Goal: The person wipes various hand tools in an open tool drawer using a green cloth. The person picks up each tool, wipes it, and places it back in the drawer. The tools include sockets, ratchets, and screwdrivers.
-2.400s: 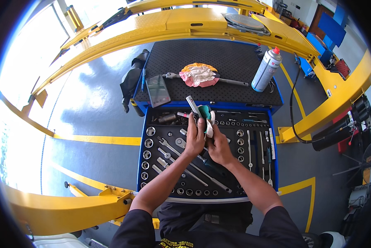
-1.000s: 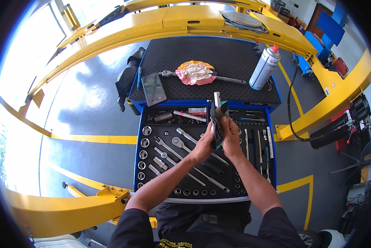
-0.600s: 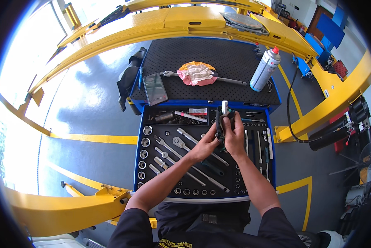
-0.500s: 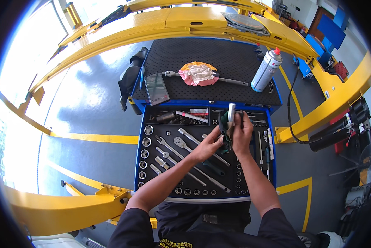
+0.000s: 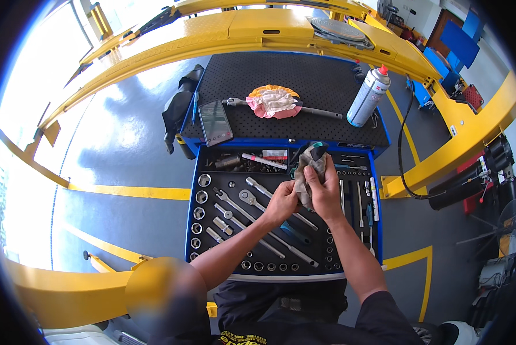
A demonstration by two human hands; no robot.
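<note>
Both hands are raised over the open tool drawer (image 5: 292,278), closed on a crumpled, stained grey-green rag (image 5: 312,155). My left hand (image 5: 283,202) pinches its lower left side, fingers curled inward. From the right, my right hand (image 5: 326,190) wraps around it with the thumb lying across the front. Anything inside the folds is hidden. Beneath my hands, the dark foam holds a ratchet (image 5: 248,196), long bars, an adapter-like silver piece (image 5: 223,226) and several sockets (image 5: 201,197).
On the cabinet's black top (image 5: 235,75) lie a phone (image 5: 216,123), a pink and orange cloth (image 5: 273,102) over a metal bar (image 5: 322,112), and an upright spray can (image 5: 368,96). Yellow lift beams (image 5: 258,43) cross behind; a yellow arm (image 5: 74,293) stands at lower left.
The silver cylindrical metal piece that stuck up from the rag is out of sight. The rag now bunches upward between my hands, and my right thumb lies across it.
</note>
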